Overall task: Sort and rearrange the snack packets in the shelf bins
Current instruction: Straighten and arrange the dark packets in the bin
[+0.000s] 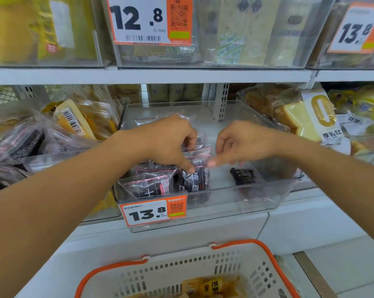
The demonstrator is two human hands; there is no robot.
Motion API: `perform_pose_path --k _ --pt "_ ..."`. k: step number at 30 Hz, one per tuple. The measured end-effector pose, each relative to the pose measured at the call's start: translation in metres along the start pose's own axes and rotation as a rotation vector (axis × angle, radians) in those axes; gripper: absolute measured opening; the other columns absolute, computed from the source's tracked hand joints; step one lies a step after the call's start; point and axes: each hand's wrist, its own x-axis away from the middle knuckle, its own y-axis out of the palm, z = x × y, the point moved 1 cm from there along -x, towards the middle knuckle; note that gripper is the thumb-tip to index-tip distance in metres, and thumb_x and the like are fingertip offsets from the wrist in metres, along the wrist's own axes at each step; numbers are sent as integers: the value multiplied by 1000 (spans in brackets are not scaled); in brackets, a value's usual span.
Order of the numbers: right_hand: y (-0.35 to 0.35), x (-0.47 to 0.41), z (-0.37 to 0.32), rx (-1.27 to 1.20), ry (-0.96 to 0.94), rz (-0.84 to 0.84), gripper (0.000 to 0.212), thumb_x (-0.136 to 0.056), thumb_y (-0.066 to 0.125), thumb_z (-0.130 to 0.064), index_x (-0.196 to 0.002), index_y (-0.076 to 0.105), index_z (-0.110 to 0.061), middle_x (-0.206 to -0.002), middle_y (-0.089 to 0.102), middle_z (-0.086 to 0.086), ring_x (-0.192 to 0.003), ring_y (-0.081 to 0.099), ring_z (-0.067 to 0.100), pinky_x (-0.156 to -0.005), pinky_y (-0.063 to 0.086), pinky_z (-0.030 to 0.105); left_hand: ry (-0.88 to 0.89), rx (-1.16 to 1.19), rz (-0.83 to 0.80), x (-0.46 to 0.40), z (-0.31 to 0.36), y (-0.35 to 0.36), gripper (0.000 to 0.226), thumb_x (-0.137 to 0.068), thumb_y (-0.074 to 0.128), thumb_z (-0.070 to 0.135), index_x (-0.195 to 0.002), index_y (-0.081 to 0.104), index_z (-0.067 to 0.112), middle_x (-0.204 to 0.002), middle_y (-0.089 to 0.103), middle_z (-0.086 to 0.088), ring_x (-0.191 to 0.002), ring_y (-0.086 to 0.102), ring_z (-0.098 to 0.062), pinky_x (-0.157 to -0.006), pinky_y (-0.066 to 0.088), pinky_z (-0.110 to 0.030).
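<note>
Item: clear rectangular plastic shelf bin (pixel 267 196), centre of frame, orange-and-white price tag (pixel 152 212) reading 13.8 clipped to its front wall.

Contents: small dark plum-coloured snack packets with clear sealed tops (pixel 151 186), bunched at the bin's lower-left corner, some upright against the front wall, probably so their labels face outward. One loose dark packet (pixel 243 175) lies apart, right of centre.

Left hand (pixel 166 140): fingers curled over the standing packets, thumb pressing the front one; appears to steady the row.

Right hand (pixel 244 143): fingers loosely bent, forefinger extended toward the row; blurred, nothing visibly held.

Open room: the bin's right half and rear are mostly bare floor, allowing packets to spread rightward. The side walls limit sideways reach.

Below: white perforated basket with orange rim (pixel 274 261), bottom of frame, holding yellow packets (pixel 209 287).
</note>
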Motion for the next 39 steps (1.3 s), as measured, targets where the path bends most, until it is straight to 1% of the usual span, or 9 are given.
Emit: perform_pose_path --k 3,6,8,13,19,24,28,33,39 --pt "-17 -13 33 90 219 -154 54 -78 78 -54 -102 72 -6 -100 71 14 -91 72 32 -74 64 41 -13 46 -28 1 -1 -6 47 -67 85 53 -98 68 22 -94 63 9 -87 56 -10 -73 48 -28" --pt "9 -24 44 229 398 -349 85 -76 83 -47 -144 48 -10 -146 43 11 -110 64 33 -79 63 40 -10 143 -21 0 0 -9 45 -69 84 50 -100 64 25 -93 58 16 -85 53 -2 -68 40 -20" --pt "20 -31 44 272 402 -401 93 -75 86 -41 -151 39 -15 -154 33 9 -109 64 31 -82 62 40 -13 172 -8 0 1 -9 45 -68 84 51 -99 62 27 -93 56 17 -85 52 -2 -70 42 -23" --pt "19 -35 43 397 272 -459 68 -66 87 -53 -110 69 -4 -111 62 2 -94 65 22 -79 57 35 37 148 -19 -1 8 -7 42 -63 87 52 -87 61 29 -93 60 11 -90 56 -10 -83 51 -39" --pt "-29 -2 16 388 9 -245 47 -70 84 -51 -60 56 -14 -56 49 -5 -55 46 14 -60 37 30 51 168 -13 -3 -4 -7 35 -66 89 42 -83 62 28 -86 57 15 -80 52 -3 -69 42 -28" --pt "-67 40 -42 337 -235 22 37 -76 78 -48 -68 58 -17 -58 53 -7 -52 49 6 -53 40 23 61 189 -30 -3 -9 -6 32 -67 88 42 -83 66 25 -86 63 10 -78 54 -2 -70 45 -28" --pt "-48 37 -68 91 -300 -10 35 -82 79 -38 -71 53 -18 -65 57 -4 -57 60 7 -51 60 33 66 184 -12 -3 -9 -7 25 -70 88 32 -87 72 22 -83 68 10 -76 60 -2 -69 47 -25" --pt "13 9 -72 271 -395 -58 25 -87 77 -29 -86 64 -8 -83 67 11 -63 57 -3 -57 46 15 113 117 22 3 -10 -14 18 -71 76 16 -89 79 15 -82 75 0 -77 69 -18 -72 55 -34" --pt "20 11 -71 352 -406 -1 27 -82 79 -42 -90 70 -18 -73 65 -6 -67 55 9 -64 45 31 154 144 -44 21 -7 -18 7 -66 68 32 -73 69 32 -77 70 6 -72 66 -14 -67 55 -37"
